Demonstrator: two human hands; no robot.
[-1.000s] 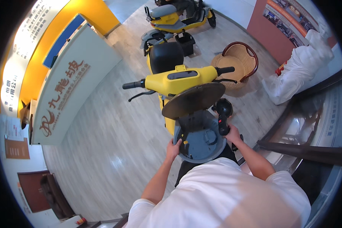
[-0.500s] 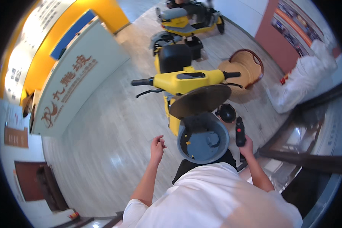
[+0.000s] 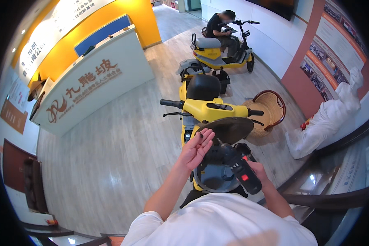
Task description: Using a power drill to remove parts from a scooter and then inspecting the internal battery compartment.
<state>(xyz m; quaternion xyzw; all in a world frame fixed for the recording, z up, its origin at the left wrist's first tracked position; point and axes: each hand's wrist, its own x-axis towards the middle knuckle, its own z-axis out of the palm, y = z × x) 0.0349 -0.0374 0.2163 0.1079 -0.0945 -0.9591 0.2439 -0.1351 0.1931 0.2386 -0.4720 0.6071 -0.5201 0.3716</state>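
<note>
Right fingers [image 3: 253,165] grip a drill [image 3: 238,165] bearing, perhaps, a red label [image 3: 244,177].

At left of the frame, large brown Chinese characters [image 3: 86,80] run across the white front of the bench [image 3: 135,57], with a swirling brown emblem [image 3: 56,110] at their lower left and a smaller brown line [image 3: 95,87] beneath. Dark characters [image 3: 36,56] mark the white wall panel [image 3: 53,35] at upper left. Print on the upper-right posters [image 3: 336,41] is too small to read.
</note>
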